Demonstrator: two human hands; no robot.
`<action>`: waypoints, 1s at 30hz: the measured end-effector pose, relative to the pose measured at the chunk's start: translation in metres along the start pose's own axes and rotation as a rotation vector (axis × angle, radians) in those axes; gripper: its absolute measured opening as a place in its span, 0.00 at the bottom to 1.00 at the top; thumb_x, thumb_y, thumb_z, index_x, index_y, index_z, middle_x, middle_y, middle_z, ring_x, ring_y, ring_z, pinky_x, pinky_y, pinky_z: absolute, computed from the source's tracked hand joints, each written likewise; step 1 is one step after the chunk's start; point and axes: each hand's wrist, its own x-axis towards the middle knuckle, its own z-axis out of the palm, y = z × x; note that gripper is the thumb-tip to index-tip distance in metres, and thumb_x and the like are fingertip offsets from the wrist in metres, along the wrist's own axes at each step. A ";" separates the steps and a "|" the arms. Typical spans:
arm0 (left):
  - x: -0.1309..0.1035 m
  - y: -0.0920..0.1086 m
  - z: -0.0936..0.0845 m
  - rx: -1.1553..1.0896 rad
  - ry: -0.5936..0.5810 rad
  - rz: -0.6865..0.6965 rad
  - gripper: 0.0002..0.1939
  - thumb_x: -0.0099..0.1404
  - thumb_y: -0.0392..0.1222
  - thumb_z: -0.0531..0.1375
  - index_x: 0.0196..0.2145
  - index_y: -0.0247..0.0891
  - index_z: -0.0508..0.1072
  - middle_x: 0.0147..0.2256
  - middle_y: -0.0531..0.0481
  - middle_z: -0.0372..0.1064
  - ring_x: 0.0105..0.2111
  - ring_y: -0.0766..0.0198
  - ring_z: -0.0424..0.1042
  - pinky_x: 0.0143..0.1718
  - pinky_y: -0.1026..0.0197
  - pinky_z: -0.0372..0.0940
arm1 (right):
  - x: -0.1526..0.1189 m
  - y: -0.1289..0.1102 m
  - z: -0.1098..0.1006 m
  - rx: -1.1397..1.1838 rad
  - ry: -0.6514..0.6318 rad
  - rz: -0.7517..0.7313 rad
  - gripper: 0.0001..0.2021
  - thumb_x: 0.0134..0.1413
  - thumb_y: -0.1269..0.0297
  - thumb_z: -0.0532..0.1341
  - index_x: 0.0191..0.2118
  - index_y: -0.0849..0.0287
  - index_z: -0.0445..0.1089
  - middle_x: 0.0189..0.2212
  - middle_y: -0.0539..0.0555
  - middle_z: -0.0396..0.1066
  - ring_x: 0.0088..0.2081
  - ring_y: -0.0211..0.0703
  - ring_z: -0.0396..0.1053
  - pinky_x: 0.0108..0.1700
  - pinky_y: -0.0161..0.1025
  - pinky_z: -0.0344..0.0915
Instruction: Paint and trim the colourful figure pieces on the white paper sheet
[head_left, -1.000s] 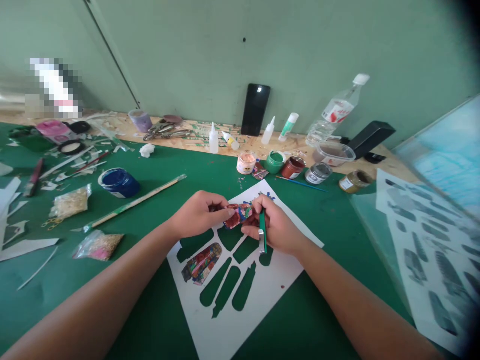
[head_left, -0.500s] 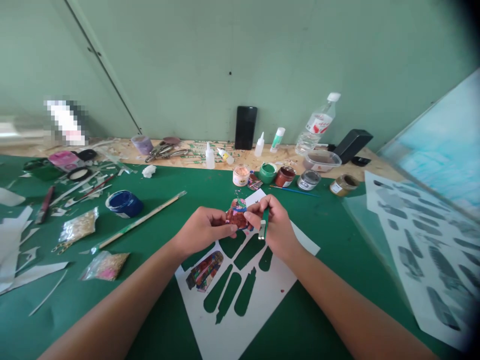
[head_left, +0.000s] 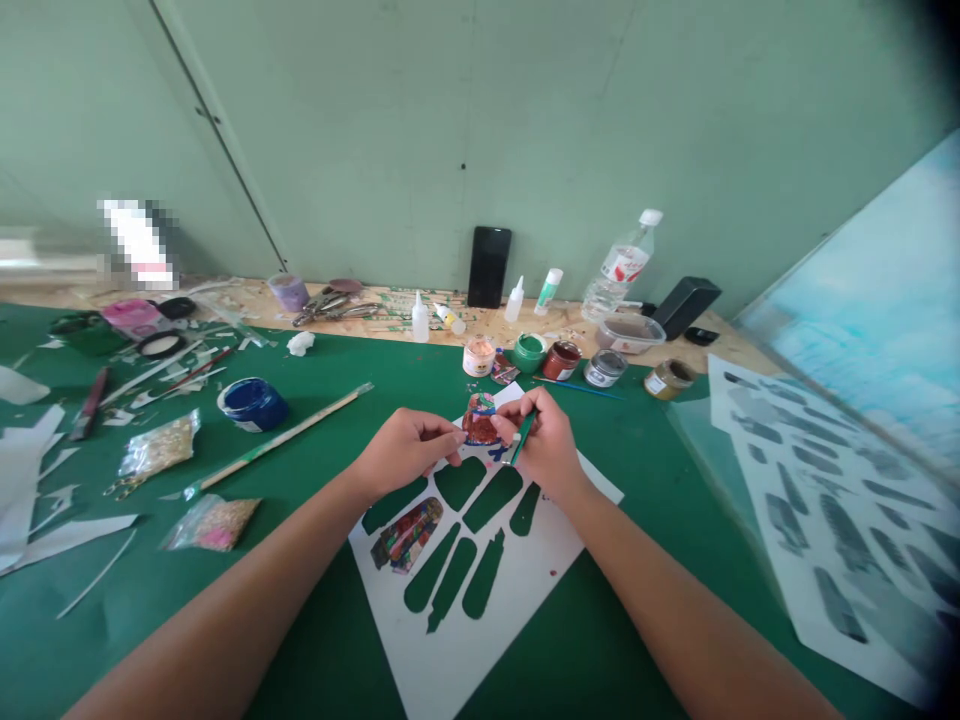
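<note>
A small painted cut-out [head_left: 480, 428], reddish brown with blue, pink and green patches, is held just above the far corner of a white stencil sheet [head_left: 495, 600]. My left hand [head_left: 409, 448] pinches its left edge between closed fingertips. From the other side, my right hand [head_left: 544, 435] steadies the right edge with finger and thumb. That same hand grips a slim green-handled tool [head_left: 523, 437] with a pale metal end, slanting down to the left; its exact kind is unclear. Another multicoloured painted piece [head_left: 411, 535] lies on the sheet's left part.
Open paint jars [head_left: 529, 352] stand in a row behind the hands, with a thin blue brush [head_left: 577, 388] before them. A blue paint jar [head_left: 253, 404], a long wooden brush [head_left: 281, 440] and bagged bits [head_left: 160, 445] lie left. More stencil sheets [head_left: 817, 620] lie right.
The view has shifted slightly. My left fingers have drawn back toward the cut-out's left edge, baring more of it. The green-handled tool has tilted from near upright to a slant.
</note>
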 end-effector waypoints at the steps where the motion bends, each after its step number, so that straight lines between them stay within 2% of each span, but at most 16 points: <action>1: 0.001 -0.001 0.001 0.011 0.018 0.005 0.18 0.64 0.53 0.61 0.32 0.35 0.80 0.26 0.47 0.76 0.18 0.72 0.58 0.20 0.67 0.55 | 0.000 0.001 0.000 0.003 -0.002 -0.009 0.20 0.50 0.61 0.69 0.30 0.53 0.53 0.28 0.47 0.73 0.30 0.40 0.69 0.36 0.42 0.68; 6: 0.001 0.001 0.007 0.017 0.090 0.035 0.16 0.61 0.51 0.62 0.25 0.36 0.77 0.19 0.52 0.69 0.16 0.71 0.58 0.19 0.67 0.53 | -0.004 0.003 -0.001 0.029 -0.024 -0.011 0.22 0.49 0.60 0.71 0.30 0.53 0.52 0.31 0.48 0.73 0.30 0.39 0.70 0.35 0.42 0.70; 11: 0.001 0.003 0.015 -0.034 0.142 0.045 0.16 0.61 0.52 0.60 0.26 0.36 0.75 0.21 0.53 0.70 0.16 0.72 0.59 0.18 0.68 0.54 | -0.010 0.005 0.001 0.082 -0.158 0.048 0.22 0.49 0.58 0.71 0.31 0.53 0.53 0.26 0.45 0.70 0.26 0.40 0.73 0.26 0.39 0.69; 15: 0.003 0.002 0.018 -0.059 0.157 0.042 0.14 0.61 0.49 0.61 0.26 0.35 0.75 0.21 0.53 0.70 0.15 0.73 0.60 0.17 0.68 0.54 | -0.011 0.004 0.001 0.096 -0.108 0.047 0.22 0.53 0.59 0.70 0.31 0.53 0.51 0.24 0.42 0.65 0.25 0.40 0.74 0.25 0.38 0.69; 21: 0.002 0.002 0.021 -0.133 0.169 0.042 0.12 0.62 0.48 0.62 0.34 0.36 0.75 0.22 0.55 0.68 0.16 0.73 0.61 0.17 0.69 0.54 | -0.010 -0.003 -0.002 0.103 -0.040 0.051 0.20 0.54 0.61 0.69 0.31 0.53 0.52 0.28 0.44 0.67 0.29 0.40 0.76 0.30 0.38 0.69; 25: 0.002 0.002 0.023 -0.191 0.145 0.044 0.16 0.65 0.53 0.61 0.36 0.36 0.74 0.24 0.55 0.69 0.16 0.73 0.62 0.15 0.70 0.55 | -0.012 -0.007 -0.001 0.086 -0.051 0.020 0.19 0.54 0.66 0.67 0.31 0.53 0.52 0.26 0.43 0.63 0.26 0.37 0.71 0.29 0.37 0.65; 30: 0.003 0.003 0.023 -0.252 0.111 0.039 0.19 0.64 0.56 0.61 0.35 0.35 0.74 0.26 0.52 0.70 0.17 0.73 0.64 0.15 0.70 0.58 | -0.012 -0.010 -0.003 -0.001 -0.068 -0.040 0.18 0.52 0.70 0.65 0.31 0.53 0.51 0.25 0.42 0.57 0.23 0.32 0.58 0.28 0.35 0.59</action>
